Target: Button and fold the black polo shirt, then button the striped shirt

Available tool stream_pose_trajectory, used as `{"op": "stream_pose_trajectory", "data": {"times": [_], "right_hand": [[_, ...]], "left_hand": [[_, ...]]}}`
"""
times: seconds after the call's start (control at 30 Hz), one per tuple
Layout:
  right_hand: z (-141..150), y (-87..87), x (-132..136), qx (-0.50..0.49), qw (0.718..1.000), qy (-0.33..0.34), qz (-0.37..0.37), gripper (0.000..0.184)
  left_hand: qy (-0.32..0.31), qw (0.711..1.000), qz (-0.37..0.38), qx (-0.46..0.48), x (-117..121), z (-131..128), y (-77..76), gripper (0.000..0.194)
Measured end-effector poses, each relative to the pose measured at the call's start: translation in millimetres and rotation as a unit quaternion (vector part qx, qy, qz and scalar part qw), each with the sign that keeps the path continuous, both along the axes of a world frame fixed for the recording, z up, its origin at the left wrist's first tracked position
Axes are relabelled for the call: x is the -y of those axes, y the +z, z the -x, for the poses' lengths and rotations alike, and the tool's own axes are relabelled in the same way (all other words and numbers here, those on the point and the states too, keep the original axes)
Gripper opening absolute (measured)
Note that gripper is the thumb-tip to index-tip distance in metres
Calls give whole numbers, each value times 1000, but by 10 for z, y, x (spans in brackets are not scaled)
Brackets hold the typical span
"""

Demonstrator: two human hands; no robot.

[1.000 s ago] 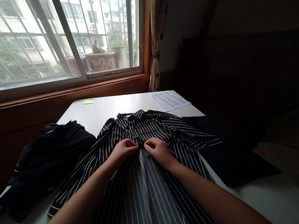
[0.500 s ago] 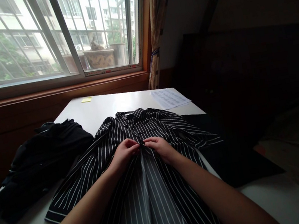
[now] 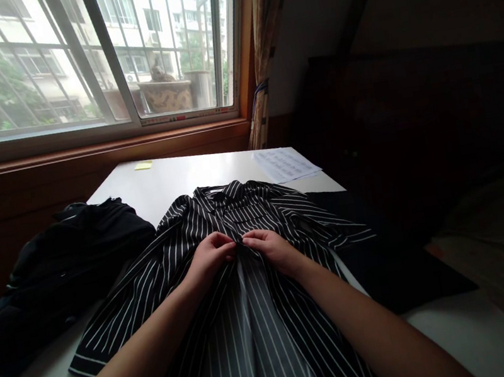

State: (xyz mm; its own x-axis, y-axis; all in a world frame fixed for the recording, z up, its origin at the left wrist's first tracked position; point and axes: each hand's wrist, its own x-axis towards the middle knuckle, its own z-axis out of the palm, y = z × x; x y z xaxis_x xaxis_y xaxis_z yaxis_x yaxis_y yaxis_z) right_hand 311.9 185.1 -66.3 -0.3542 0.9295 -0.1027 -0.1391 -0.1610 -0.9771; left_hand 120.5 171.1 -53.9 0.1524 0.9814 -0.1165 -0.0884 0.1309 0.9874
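Observation:
A black shirt with thin white stripes (image 3: 188, 268) lies spread on the white table (image 3: 174, 178), collar toward the window. Its front is open below my hands and shows the grey inside. My left hand (image 3: 210, 259) pinches the left front edge at mid-chest. My right hand (image 3: 272, 250) pinches the right front edge just beside it. The fingertips of both hands nearly touch over the placket. What sits between the fingertips is too small to make out.
A heap of black clothing (image 3: 64, 269) lies on the table's left side. A printed sheet (image 3: 285, 165) and a yellow sticky note (image 3: 143, 165) lie near the far edge. Dark cloth (image 3: 389, 269) hangs over the right edge. The barred window (image 3: 82, 56) is behind.
My hands have drawn closer together on the shirt front, fingertips almost meeting. The view has shifted slightly; the shirt and the pile have not moved.

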Motion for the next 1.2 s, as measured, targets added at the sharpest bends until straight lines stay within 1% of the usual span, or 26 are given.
{"op": "stream_pose_trajectory", "data": {"times": [0.2, 0.4, 0.47, 0.63, 0.7, 0.87, 1.1, 1.2], "right_hand": [[8, 6, 13, 64, 996, -6, -60, 36], [44, 16, 26, 139, 982, -44, -118, 34], [53, 12, 26, 162, 976, -42, -135, 33], [63, 8, 30, 227, 953, -21, -198, 25], [58, 6, 29, 221, 956, -22, -192, 25], [37, -13, 22, 161, 975, -51, -142, 31], [22, -42, 20, 88, 989, -75, -92, 34], [28, -23, 27, 102, 987, -69, -104, 34]], "left_hand": [[-2, 1000, 0, 6, 11, -3, 21, 26], [17, 1000, -18, 1, 44, -9, 50, 25], [20, 1000, -21, 4, 38, -5, 33, 25], [20, 999, -20, 16, 16, 2, -8, 25], [20, 1000, -16, 16, 16, -1, -11, 26], [22, 999, -24, 1, 14, -10, -21, 27], [14, 999, -26, -20, -2, -15, -56, 25], [12, 998, -38, -41, 1, -24, -67, 23]]}}
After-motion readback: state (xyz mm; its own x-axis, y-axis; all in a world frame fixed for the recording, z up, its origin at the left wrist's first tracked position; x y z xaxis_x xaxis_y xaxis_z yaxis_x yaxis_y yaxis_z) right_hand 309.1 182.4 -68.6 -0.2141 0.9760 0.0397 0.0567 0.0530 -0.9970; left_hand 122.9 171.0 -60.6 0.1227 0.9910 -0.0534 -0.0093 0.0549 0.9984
